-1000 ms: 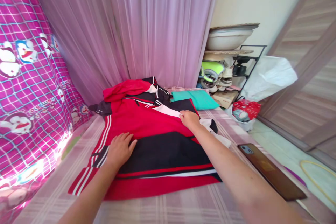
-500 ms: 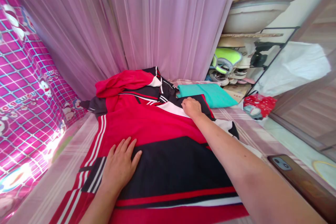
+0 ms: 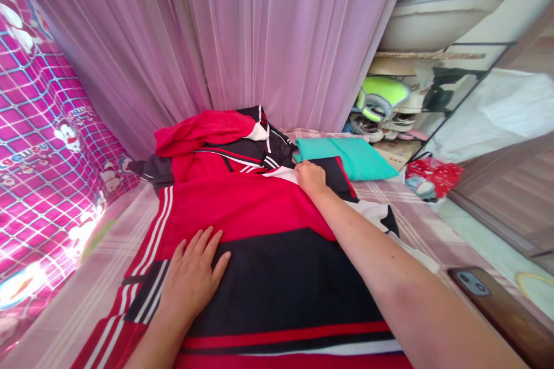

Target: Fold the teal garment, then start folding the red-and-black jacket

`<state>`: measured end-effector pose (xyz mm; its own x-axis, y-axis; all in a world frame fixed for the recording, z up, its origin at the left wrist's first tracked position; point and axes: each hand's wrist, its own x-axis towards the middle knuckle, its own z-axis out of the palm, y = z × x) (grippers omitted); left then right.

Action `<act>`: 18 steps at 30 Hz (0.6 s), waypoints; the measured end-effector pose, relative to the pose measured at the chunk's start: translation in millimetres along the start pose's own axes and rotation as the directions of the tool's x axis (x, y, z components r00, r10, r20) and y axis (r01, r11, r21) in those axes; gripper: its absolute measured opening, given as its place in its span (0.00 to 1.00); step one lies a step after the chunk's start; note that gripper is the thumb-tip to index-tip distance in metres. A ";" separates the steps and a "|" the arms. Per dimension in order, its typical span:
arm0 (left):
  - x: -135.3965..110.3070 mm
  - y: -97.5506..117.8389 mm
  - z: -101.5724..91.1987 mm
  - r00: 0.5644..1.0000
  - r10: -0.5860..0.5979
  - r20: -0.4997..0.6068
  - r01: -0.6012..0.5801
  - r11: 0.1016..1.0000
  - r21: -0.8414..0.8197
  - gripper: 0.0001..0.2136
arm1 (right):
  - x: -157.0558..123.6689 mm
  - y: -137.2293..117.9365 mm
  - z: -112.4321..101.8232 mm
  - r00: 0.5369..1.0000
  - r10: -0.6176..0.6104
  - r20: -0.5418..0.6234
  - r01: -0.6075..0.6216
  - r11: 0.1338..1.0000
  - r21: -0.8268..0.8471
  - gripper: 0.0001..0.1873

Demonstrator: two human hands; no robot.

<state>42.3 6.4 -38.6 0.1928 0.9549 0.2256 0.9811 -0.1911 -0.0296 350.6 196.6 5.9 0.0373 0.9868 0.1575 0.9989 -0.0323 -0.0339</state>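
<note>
A red and black tracksuit top with white stripes lies spread across the bed in front of me. My left hand rests flat on its left side, over the red and black panels, fingers spread. Farther off, my right hand is closed at the upper edge, pinching the fabric where white meets black. Its fingertips are partly hidden from me. Behind, more red and black clothing with striped trim is bunched up; I cannot tell whether it belongs to the same garment.
A folded teal cloth lies past my right hand. On the right edge of the bed is a phone. Purple curtains hang behind, a shoe rack stands at the right, and pink patterned fabric hangs at the left.
My right hand has shifted slightly left along the fabric's upper edge. The left hand stays flat on the top. The view has turned slightly.
</note>
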 end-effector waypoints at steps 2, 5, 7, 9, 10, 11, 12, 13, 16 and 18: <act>-0.3 -0.5 1.2 1.000 0.002 -0.007 -0.002 1.000 0.003 0.26 | -12.6 -7.2 -3.9 0.998 -0.042 -0.055 0.044 0.999 0.027 0.20; 0.2 -0.8 2.7 1.000 -0.004 -0.013 0.004 1.000 0.002 0.26 | -44.6 -16.8 -4.3 0.962 -0.236 -0.140 0.248 0.966 0.077 0.22; 1.2 -0.5 2.5 1.000 -0.015 -0.009 0.015 1.000 -0.002 0.26 | -66.5 -14.3 0.7 0.911 -0.392 -0.126 0.405 0.909 0.098 0.23; 2.5 0.3 1.3 1.000 -0.019 0.005 0.019 1.000 -0.003 0.26 | -82.4 -1.4 7.6 0.905 -0.418 -0.078 0.425 0.899 0.110 0.25; 3.1 0.8 0.3 1.000 -0.018 0.013 0.018 1.000 0.000 0.26 | -87.7 8.4 10.6 0.927 -0.371 -0.050 0.374 0.920 0.114 0.25; 3.7 1.3 -0.7 1.000 -0.019 0.019 0.019 1.000 0.002 0.27 | -91.9 19.5 13.0 0.954 -0.298 -0.030 0.299 0.947 0.116 0.26; 4.2 1.9 -1.7 1.000 -0.019 0.023 0.019 1.000 0.002 0.27 | -95.6 31.0 14.6 0.976 -0.217 -0.025 0.219 0.969 0.118 0.26; 4.7 2.4 -2.8 0.999 -0.020 0.026 0.020 1.000 0.001 0.26 | -99.7 42.0 15.6 0.988 -0.149 -0.041 0.153 0.981 0.122 0.26; 6.1 3.7 -5.5 0.999 -0.025 0.034 0.025 1.000 0.001 0.26 | -119.8 67.5 16.0 0.989 -0.112 -0.097 0.125 0.983 0.133 0.28; 6.9 4.2 -7.1 0.999 -0.025 0.041 0.025 1.000 0.000 0.26 | -138.3 77.8 14.9 0.989 -0.142 -0.041 0.146 0.984 0.105 0.28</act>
<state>47.7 10.6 -30.3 0.1691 0.9678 0.1862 0.9856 -0.1675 -0.0243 422.7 60.0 -33.2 -0.1038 0.9740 0.2011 0.9852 0.1285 -0.1138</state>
